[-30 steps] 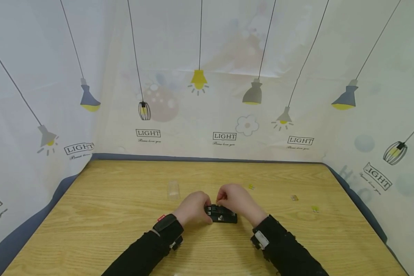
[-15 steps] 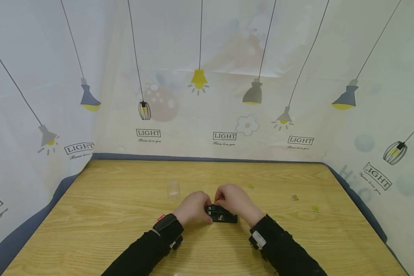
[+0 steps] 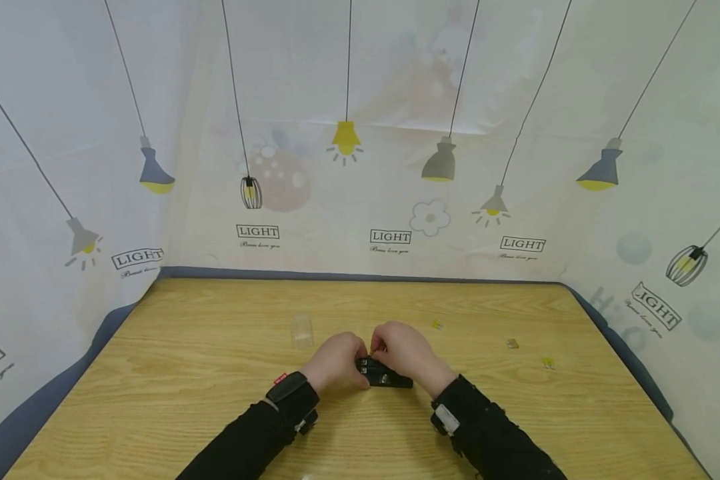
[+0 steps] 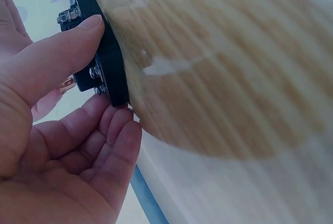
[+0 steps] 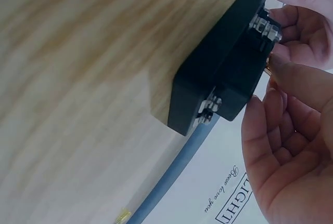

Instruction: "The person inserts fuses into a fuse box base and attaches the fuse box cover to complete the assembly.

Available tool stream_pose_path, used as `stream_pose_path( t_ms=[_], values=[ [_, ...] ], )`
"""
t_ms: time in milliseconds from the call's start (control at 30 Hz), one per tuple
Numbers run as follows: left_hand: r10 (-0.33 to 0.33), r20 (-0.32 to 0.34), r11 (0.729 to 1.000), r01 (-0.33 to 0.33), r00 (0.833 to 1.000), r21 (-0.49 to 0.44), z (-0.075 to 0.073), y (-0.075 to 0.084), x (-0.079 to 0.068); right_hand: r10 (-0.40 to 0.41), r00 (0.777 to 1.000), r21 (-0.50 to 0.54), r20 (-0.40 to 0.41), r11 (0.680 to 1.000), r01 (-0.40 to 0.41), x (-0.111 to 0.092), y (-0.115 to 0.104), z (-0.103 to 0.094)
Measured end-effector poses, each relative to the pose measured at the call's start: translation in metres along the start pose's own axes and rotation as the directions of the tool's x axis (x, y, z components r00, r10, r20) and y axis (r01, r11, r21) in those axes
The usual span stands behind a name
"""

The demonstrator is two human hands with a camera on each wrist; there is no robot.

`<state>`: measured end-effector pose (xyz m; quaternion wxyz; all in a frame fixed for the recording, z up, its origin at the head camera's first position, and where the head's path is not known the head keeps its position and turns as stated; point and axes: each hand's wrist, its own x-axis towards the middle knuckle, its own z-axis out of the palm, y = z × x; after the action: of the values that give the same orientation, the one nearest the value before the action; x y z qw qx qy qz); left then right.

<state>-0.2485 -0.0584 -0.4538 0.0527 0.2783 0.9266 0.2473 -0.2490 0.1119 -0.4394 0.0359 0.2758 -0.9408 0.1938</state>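
Observation:
A black fuse block (image 3: 391, 379) with metal terminal bolts (image 5: 210, 110) lies on the table in front of me. At its left end my left hand (image 3: 336, 360) grips it, thumb on the near edge and fingers at the far side. My right hand (image 3: 409, 350) is over the block's top, close to the left fingers. Between its thumb and index finger it pinches a small amber piece (image 4: 67, 83), which looks like a blade fuse. Fingers hide most of that piece, so I cannot tell how far it sits in the block.
A clear plastic box (image 3: 302, 331) stands behind the left hand. To the right lie a yellow blade fuse (image 3: 437, 325), a brownish one, the orange-brown fuse (image 3: 513, 343), and another yellow fuse (image 3: 549, 363). A printed cloth (image 3: 324, 200) encloses the wooden table (image 3: 186, 373).
My right hand has shifted slightly left along the block, nearer the left fingers, with the small piece pinched. The left hand and the block stay in place.

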Motion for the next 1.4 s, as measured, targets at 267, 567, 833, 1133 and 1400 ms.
stream_pose_path(
  t_ms=[267, 567, 833, 1133, 1400],
  values=[
    [0.010, 0.000, 1.000, -0.010, 1.000, -0.012, 0.0000, -0.0009, 0.0005, 0.002, 1.000, 0.002, 0.011, 1.000, -0.002, -0.0010, -0.0016, -0.0001],
    [0.011, -0.001, 1.000, -0.011, 1.000, -0.001, -0.0004, -0.0004, 0.0009, 0.016, 1.000, -0.003, 0.013, 1.000, -0.016, -0.0003, -0.0026, 0.0016],
    [0.020, -0.008, 1.000, -0.020, 1.000, 0.000, -0.0004, 0.0000, 0.0003, 0.024, 1.000, 0.007, 0.012, 1.000, -0.025, 0.0005, -0.0016, 0.0018],
    [0.012, -0.002, 1.000, -0.012, 1.000, -0.010, -0.0006, 0.0007, 0.0000, 0.029, 0.999, 0.016, 0.014, 0.999, -0.029, 0.0009, -0.0030, 0.0006],
    [0.006, 0.002, 1.000, -0.006, 1.000, -0.003, -0.0003, 0.0010, 0.0003, 0.016, 1.000, 0.010, 0.010, 1.000, -0.016, 0.0013, -0.0043, -0.0009]
  ],
)
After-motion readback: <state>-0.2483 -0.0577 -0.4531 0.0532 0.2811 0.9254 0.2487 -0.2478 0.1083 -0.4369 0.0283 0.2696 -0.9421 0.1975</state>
